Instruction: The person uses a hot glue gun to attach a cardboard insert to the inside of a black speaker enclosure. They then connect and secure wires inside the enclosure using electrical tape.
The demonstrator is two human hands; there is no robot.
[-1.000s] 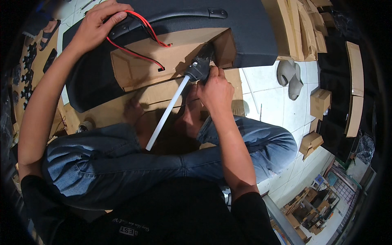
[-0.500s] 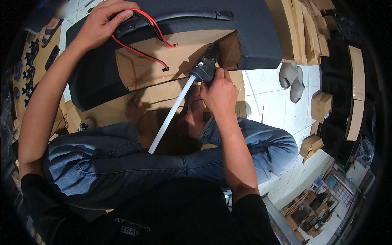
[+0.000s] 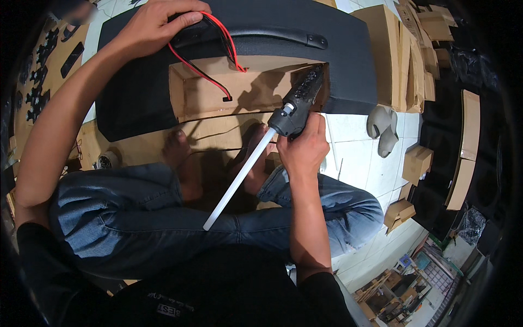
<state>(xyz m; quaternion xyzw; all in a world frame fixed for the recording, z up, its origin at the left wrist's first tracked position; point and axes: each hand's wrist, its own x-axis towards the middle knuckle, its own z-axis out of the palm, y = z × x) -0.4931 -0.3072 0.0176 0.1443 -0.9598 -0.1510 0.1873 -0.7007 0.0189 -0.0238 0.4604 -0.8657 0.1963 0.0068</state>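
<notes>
A black box (image 3: pixel 131 103) with a strap handle (image 3: pixel 261 34) lies in front of me, a bare wooden recess (image 3: pixel 199 87) facing my knees. My left hand (image 3: pixel 158 27) is closed on a loop of red-and-black wires (image 3: pixel 231 46), above the box's left part. The wires run into small holes in the recess. My right hand (image 3: pixel 305 144) grips a black glue gun (image 3: pixel 297 106), its nozzle end reaching into the recess's right corner. A long white glue stick (image 3: pixel 239 177) sticks out of the gun's rear toward my lap. The nozzle tip is hard to make out.
Cardboard pieces (image 3: pixel 381 54) stand right of the box. Grey slippers (image 3: pixel 384 131) lie on the white tiles. Small cardboard boxes (image 3: pixel 400 212) sit farther right. A roll of tape (image 3: pixel 108 159) is by my left knee. Black parts (image 3: pixel 41 82) and a phone-like slab (image 3: pixel 72 60) lie at left.
The glue gun has shifted right, its nozzle end now near the recess's right wall. My left hand still holds the wires. The whole view has moved slightly.
</notes>
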